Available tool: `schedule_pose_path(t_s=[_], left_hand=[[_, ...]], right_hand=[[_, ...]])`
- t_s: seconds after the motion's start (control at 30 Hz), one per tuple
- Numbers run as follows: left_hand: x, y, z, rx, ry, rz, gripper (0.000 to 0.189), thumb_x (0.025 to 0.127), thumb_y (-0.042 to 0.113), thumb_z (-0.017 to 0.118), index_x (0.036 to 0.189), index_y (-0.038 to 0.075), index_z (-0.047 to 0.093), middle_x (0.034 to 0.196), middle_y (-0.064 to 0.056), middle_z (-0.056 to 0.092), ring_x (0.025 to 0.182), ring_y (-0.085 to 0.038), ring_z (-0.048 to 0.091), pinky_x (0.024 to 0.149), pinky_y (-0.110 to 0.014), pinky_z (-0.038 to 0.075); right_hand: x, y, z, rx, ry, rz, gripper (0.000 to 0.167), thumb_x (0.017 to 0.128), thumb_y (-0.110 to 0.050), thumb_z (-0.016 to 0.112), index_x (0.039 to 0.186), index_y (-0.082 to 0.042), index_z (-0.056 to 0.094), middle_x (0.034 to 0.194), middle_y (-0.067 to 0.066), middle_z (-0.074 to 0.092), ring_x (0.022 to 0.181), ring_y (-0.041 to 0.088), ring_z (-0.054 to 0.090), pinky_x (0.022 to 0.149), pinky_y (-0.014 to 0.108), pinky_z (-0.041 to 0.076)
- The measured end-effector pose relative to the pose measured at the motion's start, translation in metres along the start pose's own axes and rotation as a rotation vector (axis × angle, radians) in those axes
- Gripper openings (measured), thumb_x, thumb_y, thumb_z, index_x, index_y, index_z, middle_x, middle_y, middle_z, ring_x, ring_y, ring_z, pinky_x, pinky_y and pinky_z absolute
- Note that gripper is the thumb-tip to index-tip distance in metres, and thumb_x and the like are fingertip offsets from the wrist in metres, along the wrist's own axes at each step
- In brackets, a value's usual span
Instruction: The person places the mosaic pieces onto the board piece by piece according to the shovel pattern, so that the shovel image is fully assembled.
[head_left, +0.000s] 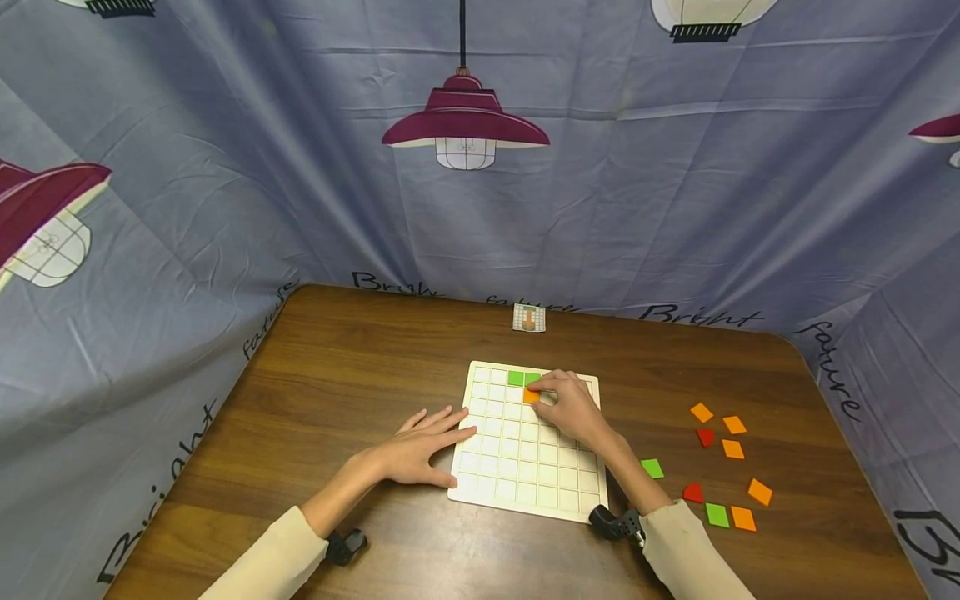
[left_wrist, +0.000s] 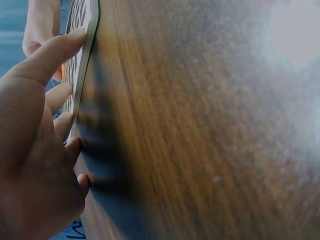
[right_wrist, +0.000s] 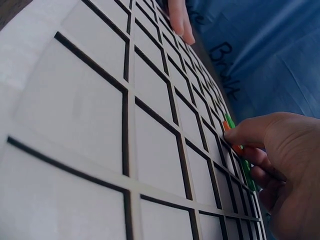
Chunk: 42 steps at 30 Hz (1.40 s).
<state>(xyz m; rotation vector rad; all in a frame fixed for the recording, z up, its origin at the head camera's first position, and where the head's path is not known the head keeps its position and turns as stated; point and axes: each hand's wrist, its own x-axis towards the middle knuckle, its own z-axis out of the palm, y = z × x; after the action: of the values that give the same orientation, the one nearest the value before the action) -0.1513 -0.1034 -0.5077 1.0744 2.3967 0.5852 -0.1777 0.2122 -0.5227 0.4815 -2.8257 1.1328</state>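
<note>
A white square grid board [head_left: 519,454] lies on the table with its grid facing up. Two green square tiles [head_left: 516,378] sit side by side in its far row. Just below the right one, my right hand [head_left: 573,410] pinches an orange square tile [head_left: 531,397] between thumb and fingers, close over a grid cell. In the right wrist view the thumb lies against that orange tile [right_wrist: 226,126]. My left hand [head_left: 414,451] rests at the board's left edge with spread fingers, its fingertips and thumb on the rim.
Loose orange tiles [head_left: 743,518], green tiles [head_left: 717,515] and red triangular pieces [head_left: 693,493] are scattered to the right of the board. Behind the board, near the table's [head_left: 360,333] far edge, lies a small card [head_left: 529,317] with a grid picture. A blue printed curtain [head_left: 525,225] hangs behind.
</note>
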Motion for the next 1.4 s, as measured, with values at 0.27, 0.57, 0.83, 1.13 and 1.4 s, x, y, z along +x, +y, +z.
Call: schedule_pose_path(t_s=[0.27, 0.57, 0.83, 1.13, 1.4], left_hand=[[0.0, 0.001, -0.001, -0.007, -0.001, -0.001, 0.081, 0.09, 0.049, 0.069, 0.158, 0.022, 0.034, 0.166, -0.002, 0.014, 0.152, -0.027, 0.007, 0.117, -0.058, 0.002], [-0.001, 0.002, -0.001, -0.014, -0.001, -0.003, 0.081, 0.09, 0.049, 0.069, 0.157, 0.021, 0.035, 0.166, -0.002, 0.014, 0.152, -0.026, 0.007, 0.117, -0.057, 0.002], [-0.001, 0.002, -0.001, -0.015, 0.003, -0.012, 0.081, 0.089, 0.048, 0.07, 0.157, 0.022, 0.035, 0.166, -0.001, 0.014, 0.152, -0.026, 0.007, 0.117, -0.056, 0.002], [-0.002, 0.003, -0.001, -0.018, 0.002, -0.012, 0.08, 0.089, 0.047, 0.07, 0.157, 0.021, 0.035, 0.166, -0.001, 0.014, 0.152, -0.026, 0.007, 0.117, -0.055, 0.002], [-0.001, 0.003, -0.002, -0.017, 0.002, -0.006, 0.081, 0.09, 0.048, 0.069, 0.157, 0.021, 0.035, 0.166, -0.002, 0.014, 0.152, -0.026, 0.007, 0.117, -0.056, 0.002]], right_hand=[[0.0, 0.001, 0.001, -0.007, 0.012, -0.021, 0.029, 0.083, -0.007, 0.08, 0.112, -0.006, 0.077, 0.112, 0.007, 0.067, 0.108, 0.03, 0.055, 0.098, 0.054, 0.038], [-0.012, 0.002, -0.013, 0.044, 0.052, -0.001, 0.029, 0.087, -0.009, 0.076, 0.116, -0.002, 0.074, 0.118, 0.012, 0.064, 0.111, 0.033, 0.053, 0.1, 0.057, 0.034], [-0.032, 0.018, -0.048, 0.001, 0.197, -0.006, 0.03, 0.088, -0.006, 0.076, 0.117, -0.001, 0.073, 0.118, 0.017, 0.064, 0.112, 0.039, 0.055, 0.094, 0.059, 0.04], [-0.064, 0.042, -0.088, -0.008, 0.296, 0.087, 0.033, 0.091, -0.011, 0.074, 0.122, -0.001, 0.07, 0.125, 0.022, 0.06, 0.118, 0.045, 0.053, 0.093, 0.065, 0.041], [-0.091, 0.064, -0.115, -0.008, 0.325, 0.192, 0.037, 0.093, -0.017, 0.073, 0.126, 0.0, 0.067, 0.128, 0.025, 0.06, 0.118, 0.047, 0.053, 0.091, 0.063, 0.041]])
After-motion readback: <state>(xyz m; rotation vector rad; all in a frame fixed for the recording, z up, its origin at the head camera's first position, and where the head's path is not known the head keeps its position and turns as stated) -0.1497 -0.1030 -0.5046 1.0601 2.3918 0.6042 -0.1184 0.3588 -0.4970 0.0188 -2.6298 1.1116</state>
